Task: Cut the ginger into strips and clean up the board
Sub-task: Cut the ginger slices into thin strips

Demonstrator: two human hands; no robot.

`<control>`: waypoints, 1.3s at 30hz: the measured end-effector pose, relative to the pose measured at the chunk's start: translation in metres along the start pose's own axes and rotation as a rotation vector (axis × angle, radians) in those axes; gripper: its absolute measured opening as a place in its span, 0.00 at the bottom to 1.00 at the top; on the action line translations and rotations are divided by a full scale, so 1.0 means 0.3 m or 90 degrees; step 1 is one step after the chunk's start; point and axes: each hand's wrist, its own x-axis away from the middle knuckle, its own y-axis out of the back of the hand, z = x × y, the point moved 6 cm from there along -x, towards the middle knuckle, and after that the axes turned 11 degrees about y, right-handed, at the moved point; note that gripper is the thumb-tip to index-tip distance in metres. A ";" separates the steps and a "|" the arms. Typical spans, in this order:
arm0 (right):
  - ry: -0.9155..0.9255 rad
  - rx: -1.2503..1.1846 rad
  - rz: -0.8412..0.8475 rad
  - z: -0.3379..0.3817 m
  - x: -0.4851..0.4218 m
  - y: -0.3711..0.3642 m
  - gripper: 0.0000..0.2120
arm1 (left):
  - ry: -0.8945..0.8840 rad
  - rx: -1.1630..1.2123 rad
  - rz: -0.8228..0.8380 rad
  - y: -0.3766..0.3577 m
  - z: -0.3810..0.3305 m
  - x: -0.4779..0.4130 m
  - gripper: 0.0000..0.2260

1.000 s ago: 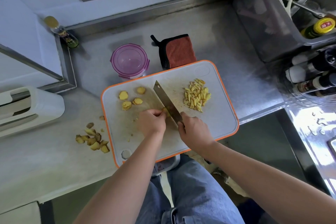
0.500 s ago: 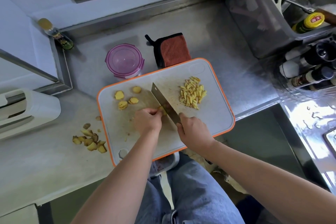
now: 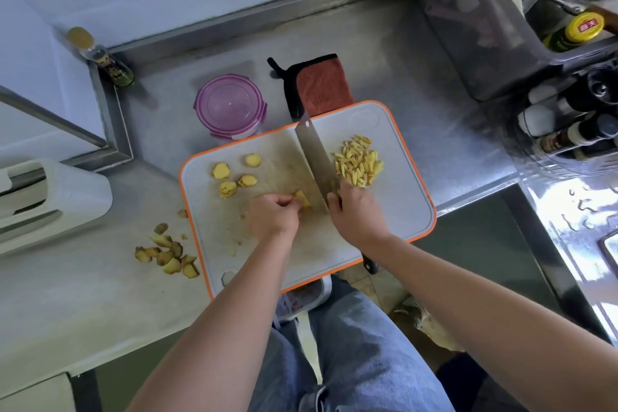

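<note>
Head: cleaver (image 3: 314,157) beside ginger strips (image 3: 359,160)

Cutting board (image 3: 404,191) on desk (image 3: 384,60). On board: ginger slices (image 3: 221,170) at 10 o'clock, strips (image 3: 359,164) at 2 o'clock, knife (image 3: 312,157) between them, lying 12 to 6. Ginger piece (image 3: 302,199) at centre, just left of blade. Behind board: container (image 3: 230,105) at 11 o'clock, cloth (image 3: 322,87) at 12, touching far edge. Scraps (image 3: 167,256) on desk at 8 o'clock. Bottles (image 3: 568,130) at 3 o'clock, well apart.

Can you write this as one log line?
left hand: pinches ginger piece | right hand: grips knife | strips: piled right of knife | slices: uncut on board
</note>
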 end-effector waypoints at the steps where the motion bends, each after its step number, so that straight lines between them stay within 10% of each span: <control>1: 0.003 -0.007 -0.002 -0.003 -0.001 0.014 0.15 | -0.001 0.002 0.005 -0.001 -0.001 -0.001 0.12; 21: 0.021 0.050 0.135 0.048 0.046 -0.036 0.07 | -0.006 -0.002 0.011 0.000 -0.004 -0.011 0.12; 39: 0.004 -0.023 -0.007 0.026 0.005 -0.031 0.09 | 0.014 0.034 0.020 0.012 -0.014 0.018 0.11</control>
